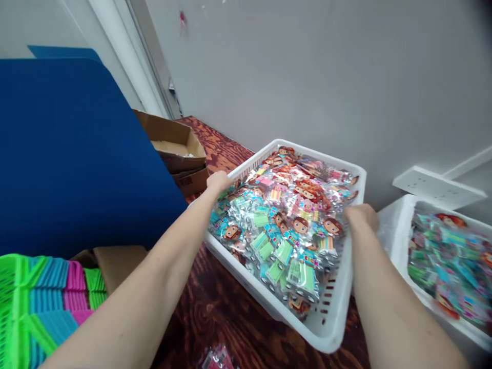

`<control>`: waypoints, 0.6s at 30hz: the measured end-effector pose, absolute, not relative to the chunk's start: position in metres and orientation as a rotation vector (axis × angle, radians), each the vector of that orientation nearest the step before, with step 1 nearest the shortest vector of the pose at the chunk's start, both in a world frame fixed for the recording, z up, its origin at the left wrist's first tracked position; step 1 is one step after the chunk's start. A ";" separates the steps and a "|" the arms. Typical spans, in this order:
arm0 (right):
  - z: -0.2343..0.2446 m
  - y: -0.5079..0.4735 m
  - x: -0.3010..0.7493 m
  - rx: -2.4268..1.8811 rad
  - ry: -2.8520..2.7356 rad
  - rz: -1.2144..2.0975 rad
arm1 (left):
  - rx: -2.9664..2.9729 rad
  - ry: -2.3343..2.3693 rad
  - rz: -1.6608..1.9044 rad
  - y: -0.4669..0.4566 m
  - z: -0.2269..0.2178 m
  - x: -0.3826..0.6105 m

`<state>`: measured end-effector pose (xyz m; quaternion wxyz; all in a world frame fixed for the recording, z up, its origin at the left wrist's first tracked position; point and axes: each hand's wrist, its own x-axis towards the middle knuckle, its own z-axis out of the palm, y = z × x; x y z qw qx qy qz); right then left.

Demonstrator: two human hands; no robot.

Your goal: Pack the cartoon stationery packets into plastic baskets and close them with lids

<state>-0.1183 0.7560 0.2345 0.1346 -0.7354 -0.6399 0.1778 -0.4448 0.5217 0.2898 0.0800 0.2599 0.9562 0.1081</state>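
Both my hands grip a white plastic basket [333, 330] with slotted walls, one on each side. My left hand [219, 183] is wrapped over its left rim, the fingertips hidden. On the right wall my right hand [362, 218] is closed, with its fingers out of sight outside the basket. Heaped inside are many clear packets [284, 225] with cartoon-figure prints and green, pink and yellow sticks. The basket looks tilted above the red-brown wood-grain table [207, 297]; whether it touches the table I cannot tell.
A second white basket [402, 225] of similar packets stands at right, below a wall socket strip [438, 185]. Cardboard boxes [172, 138] lie behind a blue panel [84, 154] at left. Stacked green, blue and pink plastic baskets [46, 302] fill the lower left. A loose packet [218, 357] lies near.
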 end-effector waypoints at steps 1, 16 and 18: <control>0.236 0.758 -0.118 -2.191 -1.818 0.528 | 0.779 2.852 0.318 0.523 0.286 -0.450; 0.244 0.739 -0.120 -2.226 -1.683 0.446 | 0.947 2.829 0.230 0.523 0.269 -0.462; 0.237 0.747 -0.111 -2.178 -1.723 0.443 | 0.946 2.829 0.225 0.524 0.268 -0.464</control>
